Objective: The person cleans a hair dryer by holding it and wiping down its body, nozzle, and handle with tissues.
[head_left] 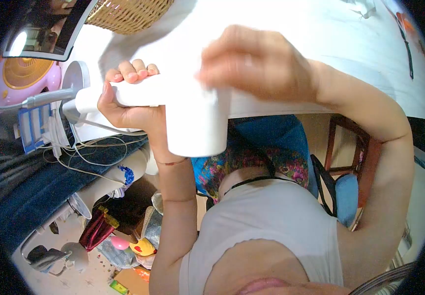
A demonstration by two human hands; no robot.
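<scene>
A smooth white appliance (197,125), shaped like a hair dryer with a thick round barrel and a side handle, is held up over the table's near edge. My left hand (131,110) is wrapped round its handle, thumb on the near side and fingertips showing over the far side. At the barrel's far end is my right hand (266,66), its fingers smeared by motion. They overlap the white end, and whether they grip or only touch it cannot be made out. Bright light washes out that part of the barrel.
A white cloth (320,29) covers the table. At the back left stand a wicker basket (129,14), a framed screen or mirror (50,29) and a pink fan (28,78). Loose cables (87,152) hang on the left. A wooden stool (350,147) stands below right.
</scene>
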